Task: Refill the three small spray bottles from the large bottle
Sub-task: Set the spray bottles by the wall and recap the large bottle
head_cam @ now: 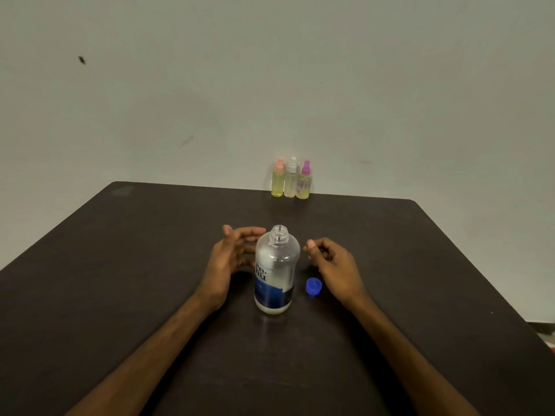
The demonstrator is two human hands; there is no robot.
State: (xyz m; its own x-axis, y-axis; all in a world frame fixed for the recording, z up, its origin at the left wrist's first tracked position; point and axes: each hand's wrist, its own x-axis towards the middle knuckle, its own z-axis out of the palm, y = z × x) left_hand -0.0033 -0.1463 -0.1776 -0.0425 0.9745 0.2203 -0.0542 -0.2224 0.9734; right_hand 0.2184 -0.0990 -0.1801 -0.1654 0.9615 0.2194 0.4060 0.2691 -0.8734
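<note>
The large clear bottle (277, 268) with a blue and white label stands upright and uncapped in the middle of the dark table (120, 265). Its blue cap (313, 286) lies on the table just to its right. My left hand (228, 259) hovers beside the bottle's left side, fingers relaxed, just off it. My right hand (333, 265) sits to the right above the cap, fingers loosely curled, holding nothing. Three small spray bottles stand side by side at the table's far edge: a pink-topped one (277, 182), a white-topped one (290, 181) and a purple-topped one (304, 183).
A pale wall (270, 85) rises directly behind the table's far edge. The table's right corner drops off towards a floor strip (545, 333) at the lower right.
</note>
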